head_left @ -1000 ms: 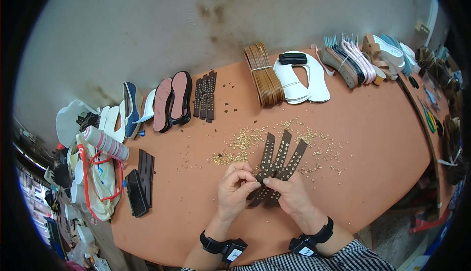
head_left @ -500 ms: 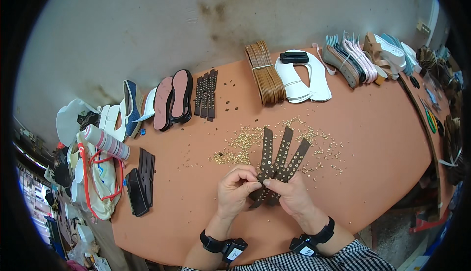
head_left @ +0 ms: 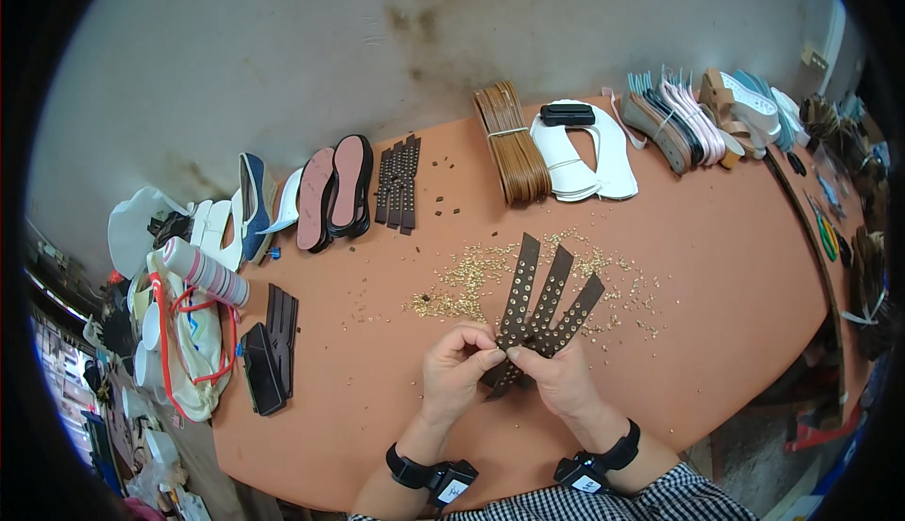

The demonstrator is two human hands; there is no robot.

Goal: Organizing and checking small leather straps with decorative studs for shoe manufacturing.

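Observation:
Both my hands hold a dark brown sandal upper [head_left: 550,297] dotted with gold studs. Three of its straps fan out away from me, and shorter ends hang down between my palms. My left hand [head_left: 451,370] is closed, thumb and forefinger pinching the upper's left edge. With its thumb pressed on the middle where the straps meet, my right hand [head_left: 568,381] grips the other side; its fingers are mostly hidden beneath. Anything small inside the left pinch cannot be made out. Loose gold studs [head_left: 441,306] lie scattered on the table [head_left: 339,441] beyond my hands.
At the back stand pink-topped soles [head_left: 352,181], more studded straps [head_left: 397,184], a brown strip bundle [head_left: 512,144], white cut-outs [head_left: 619,158] and tied shoe soles [head_left: 663,125]. To the left are a black case [head_left: 264,370], dark straps [head_left: 283,318] and striped cups [head_left: 209,276].
The upper has turned slightly in my hands: its left strap faces me more broadly and the straps lean further right. Both hands keep their grip in nearly the same place.

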